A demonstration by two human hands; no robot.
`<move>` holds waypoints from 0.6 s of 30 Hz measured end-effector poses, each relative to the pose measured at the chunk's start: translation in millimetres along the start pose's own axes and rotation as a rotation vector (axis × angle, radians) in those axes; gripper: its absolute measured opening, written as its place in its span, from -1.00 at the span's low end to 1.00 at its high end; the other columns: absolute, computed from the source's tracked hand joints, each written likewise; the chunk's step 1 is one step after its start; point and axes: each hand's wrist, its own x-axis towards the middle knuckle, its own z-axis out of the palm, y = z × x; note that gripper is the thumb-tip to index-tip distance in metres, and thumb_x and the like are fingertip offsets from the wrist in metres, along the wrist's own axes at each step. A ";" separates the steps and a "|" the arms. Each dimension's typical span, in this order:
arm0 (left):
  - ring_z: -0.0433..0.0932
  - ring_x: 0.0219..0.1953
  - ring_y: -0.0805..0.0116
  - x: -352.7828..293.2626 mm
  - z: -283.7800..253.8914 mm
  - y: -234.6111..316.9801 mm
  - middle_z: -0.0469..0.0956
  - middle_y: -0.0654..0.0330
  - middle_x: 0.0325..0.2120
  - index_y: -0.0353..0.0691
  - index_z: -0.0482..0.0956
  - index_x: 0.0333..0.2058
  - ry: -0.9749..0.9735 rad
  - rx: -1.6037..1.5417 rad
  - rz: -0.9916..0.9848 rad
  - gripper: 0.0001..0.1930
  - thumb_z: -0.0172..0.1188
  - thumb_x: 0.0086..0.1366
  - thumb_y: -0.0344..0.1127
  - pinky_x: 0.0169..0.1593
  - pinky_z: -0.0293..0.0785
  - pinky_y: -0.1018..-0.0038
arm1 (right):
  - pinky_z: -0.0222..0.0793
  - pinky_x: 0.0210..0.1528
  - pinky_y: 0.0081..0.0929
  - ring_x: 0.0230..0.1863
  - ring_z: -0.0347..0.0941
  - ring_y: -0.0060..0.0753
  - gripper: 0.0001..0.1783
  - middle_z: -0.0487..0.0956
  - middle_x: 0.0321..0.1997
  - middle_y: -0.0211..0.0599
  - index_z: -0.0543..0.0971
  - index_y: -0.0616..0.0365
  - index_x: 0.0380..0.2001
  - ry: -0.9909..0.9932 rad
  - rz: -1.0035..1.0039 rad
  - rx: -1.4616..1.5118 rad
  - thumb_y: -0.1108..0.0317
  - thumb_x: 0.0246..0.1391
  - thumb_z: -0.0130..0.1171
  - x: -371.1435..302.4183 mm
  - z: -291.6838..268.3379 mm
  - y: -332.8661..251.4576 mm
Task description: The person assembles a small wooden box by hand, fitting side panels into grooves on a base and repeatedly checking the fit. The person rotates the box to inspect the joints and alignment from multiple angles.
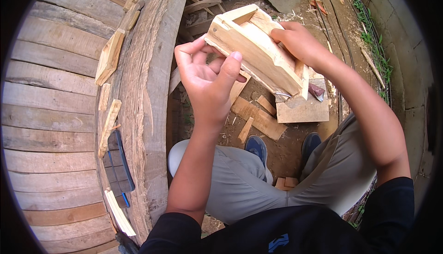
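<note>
So both hands are busy with a pale, open rectangular wooden box, which is sitting tilted in mid-air, up in front of the person's knees and well clear of the ground. The right hand is gripping it from the right side, fingers bending over the wall and into the hollow, pinching the wood, though some of them are hiding behind it. The left hand is cupping loosely under the left end: index fingertip touching the corner, the other fingers half curling, thumb standing apart in front of the near wall. I can't tell if that thumb is actually pressing on it.

Below the box, a pale chunky wooden block is resting on the brown dirt ground, and a flat brown wooden board is lying just beside it with a few offcuts. Blue shoes are poking out from grey trousers nearby.

Over on the left, a long rough grey-brown wooden worktop is running past the person, with a thick pale wooden piece, some narrow wooden strips and a dark blue curved frame lying along its left edge
</note>
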 end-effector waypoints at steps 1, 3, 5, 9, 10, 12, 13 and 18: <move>0.57 -0.21 0.31 0.3 -0.6 -0.3 0.36 -0.01 -0.13 -0.32 0.11 0.08 0.008 -0.014 -0.004 -0.46 0.16 0.18 -0.53 -0.42 0.63 0.53 | 0.36 -0.29 -0.44 -0.44 0.47 -0.41 -0.63 0.59 -0.43 -0.20 0.58 0.27 -0.34 0.003 0.006 0.004 0.14 -0.02 0.07 -1.5 0.9 -1.3; 0.57 -0.21 0.31 0.1 -3.1 1.4 0.37 -0.01 -0.12 -0.33 0.11 0.08 -0.001 -0.081 -0.005 -0.47 0.16 0.19 -0.51 -0.42 0.63 0.53 | 0.37 -0.30 -0.45 -0.44 0.47 -0.41 -0.63 0.59 -0.43 -0.22 0.58 0.26 -0.34 0.008 0.042 0.014 0.14 -0.02 0.07 -4.4 4.3 -3.5; 0.57 -0.20 0.31 -0.7 -6.1 3.7 0.36 -0.01 -0.11 -0.33 0.11 0.08 -0.037 -0.194 0.000 -0.48 0.16 0.21 -0.49 -0.42 0.64 0.52 | 0.37 -0.28 -0.45 -0.43 0.48 -0.41 -0.63 0.58 -0.40 -0.23 0.56 0.27 -0.31 -0.026 0.081 0.014 0.15 0.01 0.06 -5.6 3.9 -5.6; 0.58 -0.22 0.33 0.9 -4.5 0.4 0.36 -0.01 -0.10 -0.32 0.09 0.13 -0.058 -0.092 0.067 -0.46 0.14 0.23 -0.50 -0.40 0.66 0.52 | 0.38 -0.28 -0.45 -0.40 0.46 -0.43 -0.63 0.56 -0.37 -0.26 0.52 0.27 -0.22 -0.079 0.088 0.022 0.17 0.06 0.03 -4.7 0.6 -5.2; 0.58 -0.22 0.33 0.5 -1.8 0.9 0.35 -0.01 -0.09 -0.32 0.08 0.15 -0.044 -0.050 0.075 -0.45 0.13 0.24 -0.50 -0.40 0.66 0.52 | 0.37 -0.29 -0.45 -0.41 0.45 -0.44 -0.63 0.55 -0.39 -0.27 0.52 0.27 -0.22 -0.069 0.070 0.030 0.17 0.06 0.03 -4.0 0.3 -4.2; 0.59 -0.24 0.34 -0.8 1.3 0.3 0.36 -0.02 -0.07 -0.32 0.12 0.14 0.005 0.020 0.102 -0.48 0.13 0.27 -0.49 -0.41 0.65 0.54 | 0.36 -0.32 -0.47 -0.42 0.43 -0.48 -0.65 0.53 -0.41 -0.30 0.50 0.25 -0.22 -0.029 0.071 0.115 0.17 0.07 0.02 -7.2 -0.1 -9.9; 0.60 -0.25 0.34 -1.7 2.7 -1.0 0.37 -0.02 -0.06 -0.34 0.17 0.12 0.039 0.046 0.119 -0.52 0.14 0.28 -0.48 -0.42 0.65 0.55 | 0.35 -0.33 -0.48 -0.43 0.42 -0.50 -0.66 0.52 -0.42 -0.31 0.50 0.24 -0.23 -0.009 0.071 0.157 0.18 0.07 0.02 -9.8 -0.5 -13.4; 0.64 -0.30 0.37 -1.3 1.1 -4.4 0.54 -0.01 -0.17 -0.38 0.42 -0.10 0.144 0.222 0.109 -0.78 0.12 0.36 -0.39 -0.47 0.65 0.57 | 0.36 -0.34 -0.46 -0.44 0.44 -0.50 -0.70 0.54 -0.44 -0.29 0.51 0.27 -0.28 0.206 -0.088 0.226 0.24 0.09 -0.02 -9.3 1.2 -17.1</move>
